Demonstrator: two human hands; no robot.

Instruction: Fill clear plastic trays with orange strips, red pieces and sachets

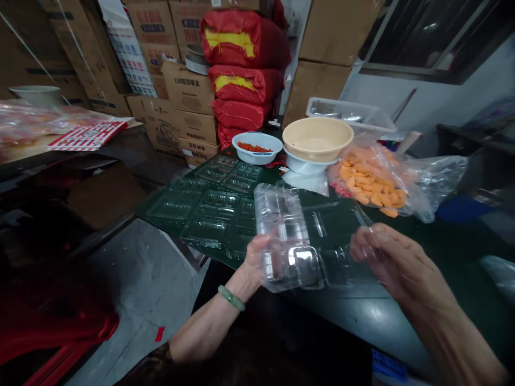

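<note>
My left hand [255,260] grips a clear plastic compartment tray [281,230] by its left edge and holds it above the dark green table [422,241]. My right hand [386,257] pinches the same clear tray at its right side, fingers closed on the thin plastic. A green bangle [231,298] sits on my left wrist. More clear compartment trays [209,203] lie flat on the table just beyond the held one.
A clear bag of orange pieces [372,185] lies at the right. A beige bowl [317,138] stacks on a white bowl; a white bowl with red bits [257,147] stands beside it. Red sacks [243,69], cardboard boxes and a white basket [350,112] stand behind.
</note>
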